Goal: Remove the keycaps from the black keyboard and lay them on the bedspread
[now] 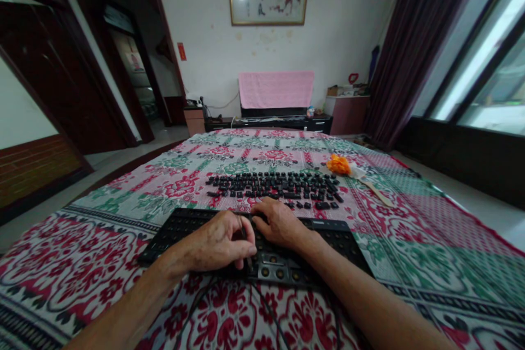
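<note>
A black keyboard (268,270) with most of its keycaps off lies on the patterned cloth, and small round key seats show across it. My left hand (221,240) is over its middle, thumb and fingers closed in a pinch. A thin greyish thing shows below those fingers, too hidden to name. Over the keyboard's far edge, my right hand (281,222) lies with curled fingers, holding it there. Beyond the keyboard, many loose black keycaps (283,183) are spread in rough rows.
An orange fluffy duster (339,164) with a pale handle lies right of the keycaps. A cable (268,309) runs from the keyboard's near edge. The patterned cloth (102,251) covers the wide table. A pink cloth (275,90) hangs over a screen by the far wall.
</note>
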`<act>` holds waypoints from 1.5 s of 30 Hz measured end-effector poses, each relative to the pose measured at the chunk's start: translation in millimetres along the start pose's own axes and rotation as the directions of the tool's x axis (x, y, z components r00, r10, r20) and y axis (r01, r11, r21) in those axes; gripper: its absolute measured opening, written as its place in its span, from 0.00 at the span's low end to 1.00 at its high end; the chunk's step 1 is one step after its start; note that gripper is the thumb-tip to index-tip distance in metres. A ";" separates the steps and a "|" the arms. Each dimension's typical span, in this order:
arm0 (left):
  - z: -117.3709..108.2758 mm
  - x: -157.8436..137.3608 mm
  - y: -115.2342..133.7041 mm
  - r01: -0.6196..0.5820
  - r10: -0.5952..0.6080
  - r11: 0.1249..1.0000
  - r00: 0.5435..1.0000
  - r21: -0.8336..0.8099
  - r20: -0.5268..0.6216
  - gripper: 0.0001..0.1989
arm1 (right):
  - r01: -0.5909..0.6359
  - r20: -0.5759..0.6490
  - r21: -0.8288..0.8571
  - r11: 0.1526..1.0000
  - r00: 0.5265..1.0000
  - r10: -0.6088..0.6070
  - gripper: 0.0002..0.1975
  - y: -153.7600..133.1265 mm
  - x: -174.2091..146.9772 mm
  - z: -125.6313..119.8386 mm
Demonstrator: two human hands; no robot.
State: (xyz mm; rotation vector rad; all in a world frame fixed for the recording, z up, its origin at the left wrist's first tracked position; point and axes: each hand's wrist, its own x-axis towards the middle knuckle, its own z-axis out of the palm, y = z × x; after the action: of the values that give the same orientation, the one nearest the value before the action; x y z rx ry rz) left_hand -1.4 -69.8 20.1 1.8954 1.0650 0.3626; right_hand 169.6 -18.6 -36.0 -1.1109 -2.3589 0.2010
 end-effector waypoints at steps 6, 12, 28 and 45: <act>6.2 -9.1 14.4 -0.106 0.124 0.957 0.991 0.270 -0.052 0.06 | 0.012 -0.008 0.017 1.000 1.000 -0.012 0.08 0.3 -0.2 -0.2; -1.1 -9.3 12.8 -0.046 0.040 0.977 0.999 0.208 0.032 0.07 | 0.008 -0.029 0.017 1.000 1.000 -0.008 0.08 2.1 -0.4 2.6; -5.2 -1.8 1.6 0.044 -0.044 0.999 0.999 0.016 0.021 0.08 | 0.018 -0.011 0.058 0.998 1.000 -0.018 0.09 3.0 0.3 -2.3; -31.2 5.7 -23.5 0.000 0.017 0.996 0.981 0.092 -0.191 0.08 | 0.097 0.467 0.186 0.978 0.867 -0.175 0.13 -33.2 -3.8 -37.0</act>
State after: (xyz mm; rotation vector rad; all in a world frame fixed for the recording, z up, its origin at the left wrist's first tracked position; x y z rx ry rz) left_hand -29.7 -42.4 17.0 1.9767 1.2186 0.5179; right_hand 168.2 -46.2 5.4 -0.8860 -2.7850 0.6706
